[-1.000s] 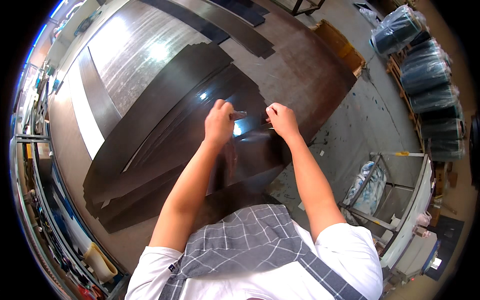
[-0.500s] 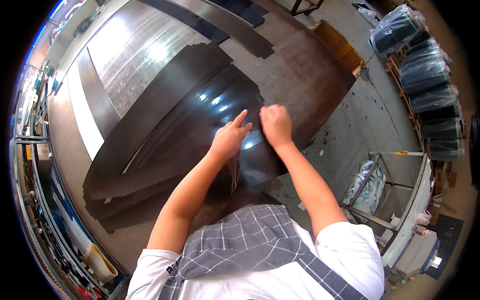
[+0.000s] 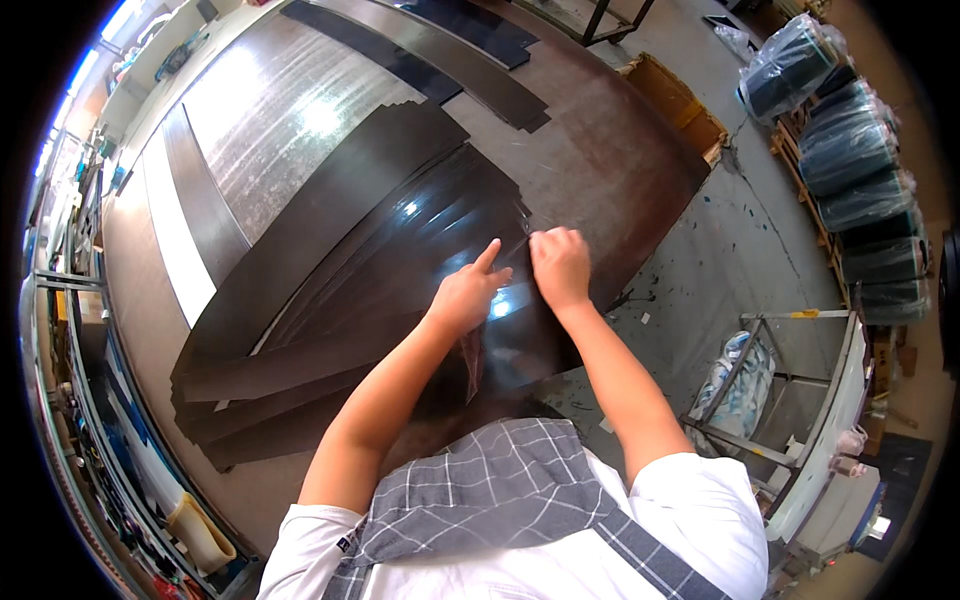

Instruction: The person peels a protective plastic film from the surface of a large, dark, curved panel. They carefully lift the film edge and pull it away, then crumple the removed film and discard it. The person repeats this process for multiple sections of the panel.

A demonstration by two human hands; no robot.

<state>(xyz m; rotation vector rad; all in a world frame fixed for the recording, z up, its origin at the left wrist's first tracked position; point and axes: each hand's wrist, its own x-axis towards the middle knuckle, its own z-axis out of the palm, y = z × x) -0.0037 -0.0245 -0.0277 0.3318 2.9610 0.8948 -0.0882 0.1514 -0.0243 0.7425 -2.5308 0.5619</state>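
Glossy dark brown strips (image 3: 440, 225) lie fanned and overlapping on the table, their ends stepped. My left hand (image 3: 466, 296) rests on the glossy top strip, with its index finger stretched out and its thumb apart. Beneath that wrist hangs a thin, shiny flap (image 3: 472, 365), partly hidden by the forearm. At the right end of the strips, my right hand (image 3: 561, 268) is closed in a pinch against their edge. What sits between its fingertips is too small to tell. A wide matte dark strip (image 3: 320, 215) curves along the far left of the fan.
The brown table (image 3: 620, 150) ends in a corner at right. Farther back lie more strips (image 3: 470, 65) and a white strip (image 3: 175, 235). A cardboard box (image 3: 680, 100), a metal frame cart (image 3: 795, 315) and plastic-wrapped rolls (image 3: 860, 160) stand right. Shelving (image 3: 75, 285) runs along the left.
My right hand has shifted slightly right and down, and its fingers look sharper now. My left hand keeps its place on the strips. The whole view has moved slightly.
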